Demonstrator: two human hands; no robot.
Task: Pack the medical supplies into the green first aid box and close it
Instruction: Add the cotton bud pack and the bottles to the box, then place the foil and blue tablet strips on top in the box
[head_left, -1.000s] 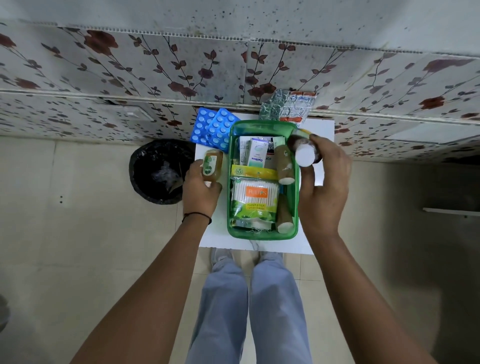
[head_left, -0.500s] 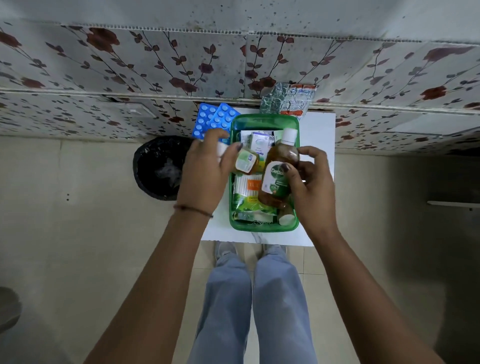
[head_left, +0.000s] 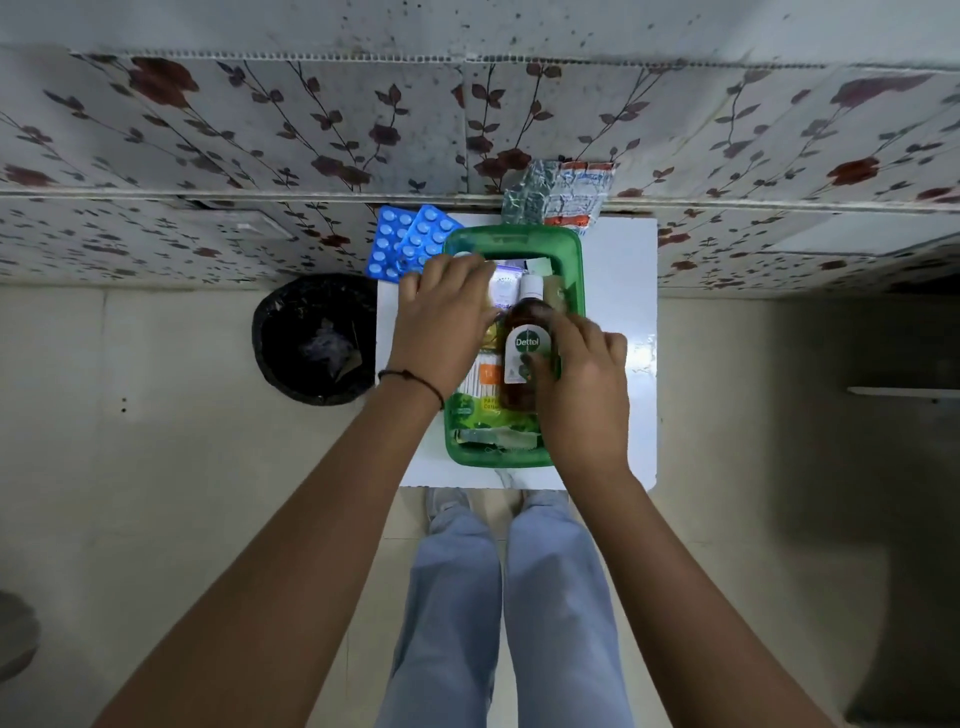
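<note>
Right hand (head_left: 582, 384) grips Dettol bottle (head_left: 524, 348) in green box (head_left: 511, 241); left hand (head_left: 441, 322) grip seems closed, contents hidden.

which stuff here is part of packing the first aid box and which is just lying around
Part of the job:
green plastic first aid box
brown Dettol bottle with white cap, in the right hand
blue blister packs of tablets, outside the box
silver and orange foil medicine strips, outside the box
left hand, reaching into the box

Just lying about:
black bin
white table
</note>
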